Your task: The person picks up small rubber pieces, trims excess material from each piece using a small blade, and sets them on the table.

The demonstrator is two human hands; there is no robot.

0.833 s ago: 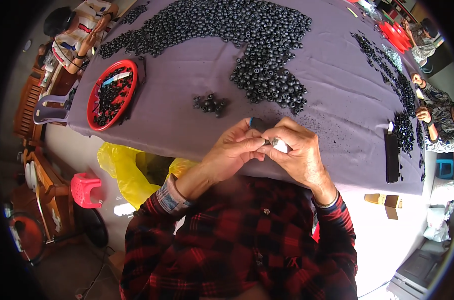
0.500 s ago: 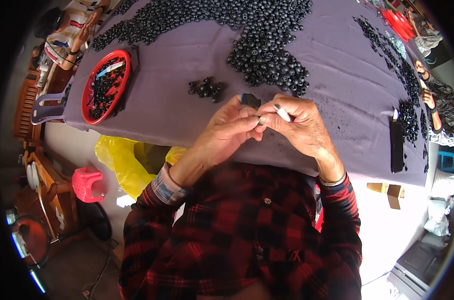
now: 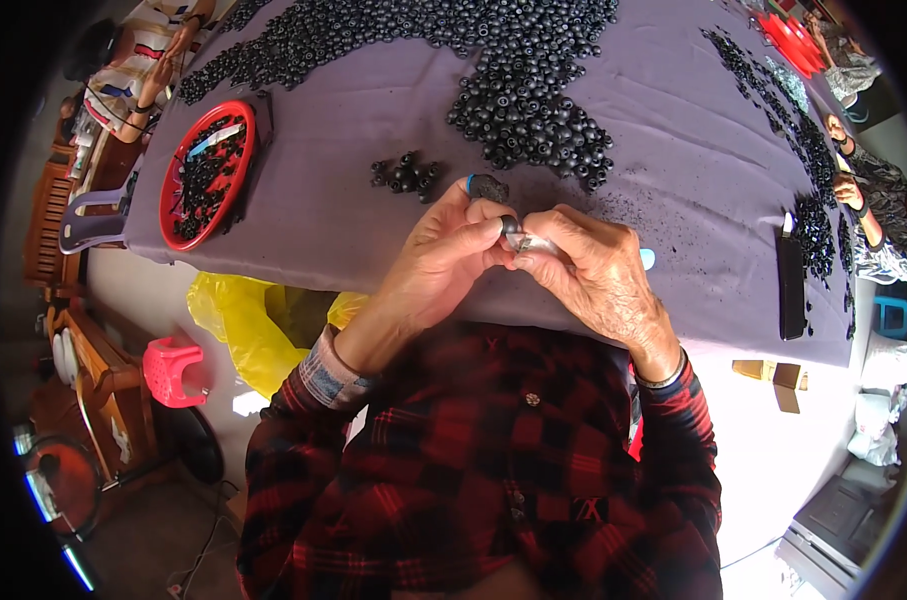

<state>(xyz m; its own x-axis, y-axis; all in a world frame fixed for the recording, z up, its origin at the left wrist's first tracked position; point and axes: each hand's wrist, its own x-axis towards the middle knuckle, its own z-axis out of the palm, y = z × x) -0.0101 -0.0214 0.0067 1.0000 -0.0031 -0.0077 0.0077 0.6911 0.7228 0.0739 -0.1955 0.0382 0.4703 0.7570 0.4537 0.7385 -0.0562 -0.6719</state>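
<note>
Between thumb and fingers, my left hand point(image 3: 443, 250) pinches a round black bead-like piece point(image 3: 508, 225). One of its fingertips wears a dark cover point(image 3: 489, 187) with a blue band. My right hand point(image 3: 603, 270) closes on a slim tool, its pale blue end point(image 3: 648, 259) showing behind the hand. The tool's silvery tip point(image 3: 519, 241), which looks like a blade, meets the black piece; most of the handle is hidden. Just beyond my left hand lies a small cluster of black pieces point(image 3: 405, 176). A large pile of similar holed pieces point(image 3: 528, 110) spreads farther back.
A purple cloth point(image 3: 343, 130) covers the table. At left is a red basket point(image 3: 165, 213) of black bits; at right lie a long black object point(image 3: 792, 290) and a strip of black scraps point(image 3: 818, 235). A yellow bag point(image 3: 243, 320) hangs below. Other people work at both sides.
My right hand has turned the slim tool from pointing upward to bring its tip against the black piece. The left hand has shifted slightly left, and the piece now shows more clearly.
</note>
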